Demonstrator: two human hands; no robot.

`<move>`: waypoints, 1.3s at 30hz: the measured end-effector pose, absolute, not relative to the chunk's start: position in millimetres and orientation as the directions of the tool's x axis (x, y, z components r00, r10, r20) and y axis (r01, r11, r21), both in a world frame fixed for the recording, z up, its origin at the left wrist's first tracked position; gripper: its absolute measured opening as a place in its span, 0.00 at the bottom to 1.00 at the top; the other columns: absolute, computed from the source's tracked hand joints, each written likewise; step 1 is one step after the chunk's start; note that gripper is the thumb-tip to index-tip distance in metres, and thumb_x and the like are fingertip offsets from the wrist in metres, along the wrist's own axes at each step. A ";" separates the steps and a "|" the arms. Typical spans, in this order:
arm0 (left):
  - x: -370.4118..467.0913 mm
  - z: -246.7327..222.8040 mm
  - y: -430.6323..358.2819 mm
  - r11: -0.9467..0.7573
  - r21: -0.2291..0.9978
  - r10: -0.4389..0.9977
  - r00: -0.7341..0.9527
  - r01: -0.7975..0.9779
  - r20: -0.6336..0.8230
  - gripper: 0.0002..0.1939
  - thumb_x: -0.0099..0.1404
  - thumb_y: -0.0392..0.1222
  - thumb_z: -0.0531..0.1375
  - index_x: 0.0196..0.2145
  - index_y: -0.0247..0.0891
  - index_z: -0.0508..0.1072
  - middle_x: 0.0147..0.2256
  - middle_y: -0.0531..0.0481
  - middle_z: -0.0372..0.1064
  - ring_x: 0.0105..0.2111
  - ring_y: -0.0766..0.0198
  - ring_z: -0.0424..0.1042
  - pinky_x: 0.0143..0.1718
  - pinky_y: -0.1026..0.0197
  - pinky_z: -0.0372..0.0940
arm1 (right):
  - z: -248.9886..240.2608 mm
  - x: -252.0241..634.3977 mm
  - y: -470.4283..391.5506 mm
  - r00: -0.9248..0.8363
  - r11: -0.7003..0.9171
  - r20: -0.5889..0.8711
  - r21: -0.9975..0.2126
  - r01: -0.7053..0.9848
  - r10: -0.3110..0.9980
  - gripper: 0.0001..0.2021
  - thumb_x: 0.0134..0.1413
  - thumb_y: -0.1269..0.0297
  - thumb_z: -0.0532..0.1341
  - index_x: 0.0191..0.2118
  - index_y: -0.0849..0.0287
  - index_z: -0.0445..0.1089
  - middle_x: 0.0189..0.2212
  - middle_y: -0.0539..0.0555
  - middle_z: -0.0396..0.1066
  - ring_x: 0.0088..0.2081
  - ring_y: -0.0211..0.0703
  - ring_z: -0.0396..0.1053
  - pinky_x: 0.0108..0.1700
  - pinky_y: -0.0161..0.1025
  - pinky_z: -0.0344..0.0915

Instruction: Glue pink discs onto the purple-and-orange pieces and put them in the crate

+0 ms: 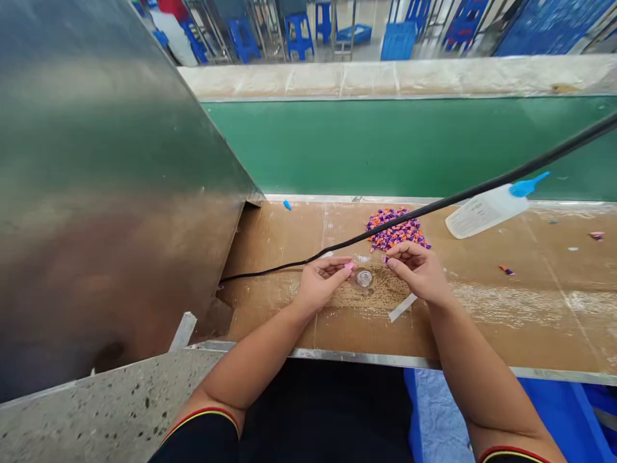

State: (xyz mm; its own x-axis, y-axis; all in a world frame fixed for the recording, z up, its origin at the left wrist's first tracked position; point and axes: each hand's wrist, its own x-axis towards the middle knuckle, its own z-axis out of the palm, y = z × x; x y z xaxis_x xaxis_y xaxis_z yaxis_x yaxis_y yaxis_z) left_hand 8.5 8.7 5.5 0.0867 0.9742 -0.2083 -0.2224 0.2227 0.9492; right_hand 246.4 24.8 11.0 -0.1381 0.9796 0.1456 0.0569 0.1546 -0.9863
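Note:
My left hand [324,278] pinches a small pink piece [349,265] between thumb and fingertips. In my right hand [415,270] a small purple piece [385,260] is held at the fingertips; its exact kind is too small to tell. Between the two hands a small round clear dish [364,278] rests on the brown cardboard-covered bench [357,321]. Just beyond the right hand lies a pile of small purple, orange and pink pieces [396,229]. A strip of white tape [403,308] sticks to the bench below the right hand.
A black cable [463,195] crosses over the bench. A white squeeze bottle with a blue nozzle [489,211] lies at the right. Behind runs a green conveyor belt [385,148]. A large metal panel [106,193] blocks the left. One loose orange-purple piece [506,270] lies rightward.

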 end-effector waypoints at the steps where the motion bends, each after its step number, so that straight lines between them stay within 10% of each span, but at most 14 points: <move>1: 8.2 6.3 8.3 0.242 0.943 0.969 0.100 -0.230 -0.224 0.30 0.47 0.61 0.82 0.39 0.35 0.87 0.36 0.39 0.84 0.36 0.55 0.85 0.44 0.55 0.82 | 13.0 246.7 23.4 -0.142 0.167 0.151 -0.980 0.104 0.978 0.11 0.58 0.53 0.74 0.36 0.55 0.79 0.28 0.50 0.77 0.26 0.38 0.72 0.30 0.34 0.72; 10: 5.6 -0.3 10.8 0.148 0.973 0.985 0.117 -0.175 -0.128 0.18 0.59 0.54 0.78 0.40 0.40 0.88 0.38 0.42 0.85 0.38 0.58 0.83 0.47 0.55 0.80 | 21.3 247.5 13.4 -0.317 0.493 0.381 -0.735 0.465 0.868 0.08 0.69 0.67 0.64 0.44 0.52 0.83 0.40 0.54 0.84 0.41 0.46 0.83 0.47 0.44 0.81; 14: 3.7 -2.6 10.9 0.071 0.980 0.995 0.081 -0.187 -0.057 0.14 0.64 0.52 0.75 0.43 0.44 0.89 0.38 0.46 0.84 0.37 0.61 0.80 0.48 0.56 0.78 | 21.2 239.4 10.0 -0.373 0.569 0.430 -0.610 0.551 0.822 0.07 0.70 0.69 0.65 0.46 0.53 0.81 0.39 0.53 0.84 0.36 0.43 0.82 0.39 0.40 0.81; 39: 7.7 -0.2 6.7 0.423 0.710 0.904 0.314 -0.564 -0.289 0.21 0.53 0.54 0.83 0.39 0.40 0.88 0.40 0.45 0.84 0.38 0.61 0.83 0.48 0.57 0.80 | 19.0 237.3 8.1 -0.467 0.608 0.390 -0.536 0.585 0.794 0.07 0.69 0.70 0.66 0.46 0.50 0.81 0.40 0.53 0.84 0.35 0.45 0.81 0.38 0.42 0.80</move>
State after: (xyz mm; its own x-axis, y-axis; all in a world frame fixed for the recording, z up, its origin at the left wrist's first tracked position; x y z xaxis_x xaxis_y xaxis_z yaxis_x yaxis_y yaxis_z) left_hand 7.7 6.7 -0.2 0.3143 0.9043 -0.2888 -0.5636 0.4225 0.7098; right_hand 237.3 8.1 19.0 -0.4666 0.7937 0.3902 0.5855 0.6079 -0.5364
